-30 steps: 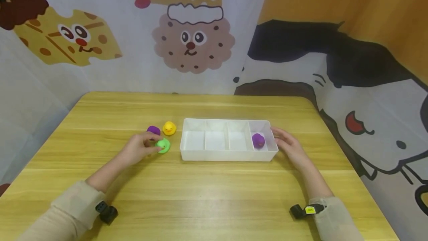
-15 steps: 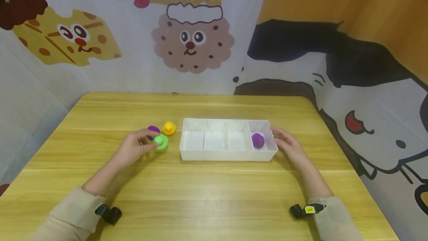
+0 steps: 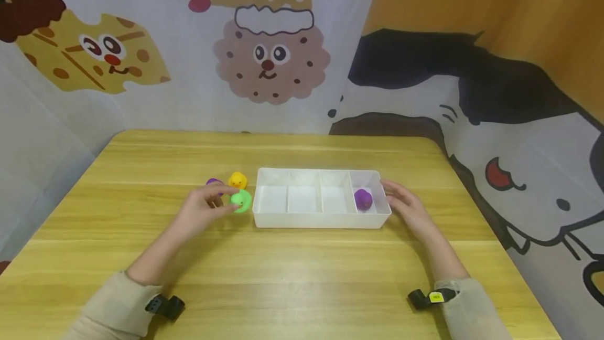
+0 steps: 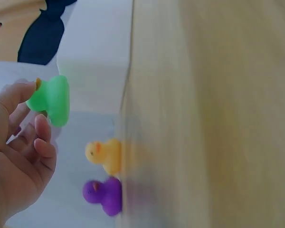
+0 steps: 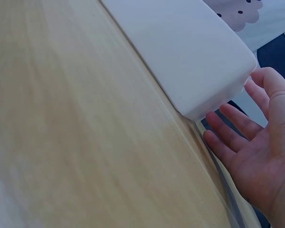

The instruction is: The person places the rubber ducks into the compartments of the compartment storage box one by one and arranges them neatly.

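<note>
Between thumb and fingers my left hand [image 3: 203, 209] pinches a green rubber duck [image 3: 241, 201], raised off the table, just left of the white box. In the left wrist view the green duck [image 4: 57, 99] hangs well above the tabletop. Behind it sit a yellow rubber duck [image 3: 238, 180] and a purple rubber duck [image 4: 104, 194], the purple one partly hidden by my hand in the head view. My right hand [image 3: 408, 206] rests with loosely extended fingers against the right end of the white divided box [image 3: 321, 220]. Another purple duck [image 3: 363, 199] lies in the box's rightmost compartment.
The box's upright dividers [image 3: 321, 193] split it into a row of compartments. It stands on a wooden table [image 3: 292, 277] whose far edge meets a printed cloth [image 3: 283, 114] with cartoon figures. A strapped camera [image 3: 165, 307] sits on my left wrist.
My left hand has lifted the green duck off the table, drawn it slightly left, then carried it right towards the box. My right hand has stayed at the box's end.
</note>
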Tool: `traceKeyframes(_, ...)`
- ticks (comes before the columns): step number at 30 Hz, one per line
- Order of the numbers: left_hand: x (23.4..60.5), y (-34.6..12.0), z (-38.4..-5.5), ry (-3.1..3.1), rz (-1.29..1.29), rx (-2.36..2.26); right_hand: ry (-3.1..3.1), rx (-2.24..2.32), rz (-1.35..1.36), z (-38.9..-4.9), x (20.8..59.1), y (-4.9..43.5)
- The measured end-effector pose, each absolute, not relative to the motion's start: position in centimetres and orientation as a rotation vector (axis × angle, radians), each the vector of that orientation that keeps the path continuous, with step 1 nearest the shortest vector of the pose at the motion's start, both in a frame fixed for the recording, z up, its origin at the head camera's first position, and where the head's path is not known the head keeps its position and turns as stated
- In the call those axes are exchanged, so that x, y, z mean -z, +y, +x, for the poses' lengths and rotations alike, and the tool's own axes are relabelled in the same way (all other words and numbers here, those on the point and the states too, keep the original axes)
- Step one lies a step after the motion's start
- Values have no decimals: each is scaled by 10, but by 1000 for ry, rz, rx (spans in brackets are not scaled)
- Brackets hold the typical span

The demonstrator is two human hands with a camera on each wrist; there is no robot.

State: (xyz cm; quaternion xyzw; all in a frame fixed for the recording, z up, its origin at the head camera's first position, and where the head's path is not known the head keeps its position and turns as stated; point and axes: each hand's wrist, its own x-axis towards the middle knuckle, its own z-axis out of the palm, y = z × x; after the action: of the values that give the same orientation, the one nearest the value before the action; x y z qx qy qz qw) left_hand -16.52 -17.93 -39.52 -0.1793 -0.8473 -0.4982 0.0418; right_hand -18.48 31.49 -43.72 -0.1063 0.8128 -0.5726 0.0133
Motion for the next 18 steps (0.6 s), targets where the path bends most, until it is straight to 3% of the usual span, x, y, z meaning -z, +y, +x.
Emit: traceKeyframes(18, 372, -140, -167, -2423, -719, 1627, 2528, 1803, -336, -185, 438, 314)
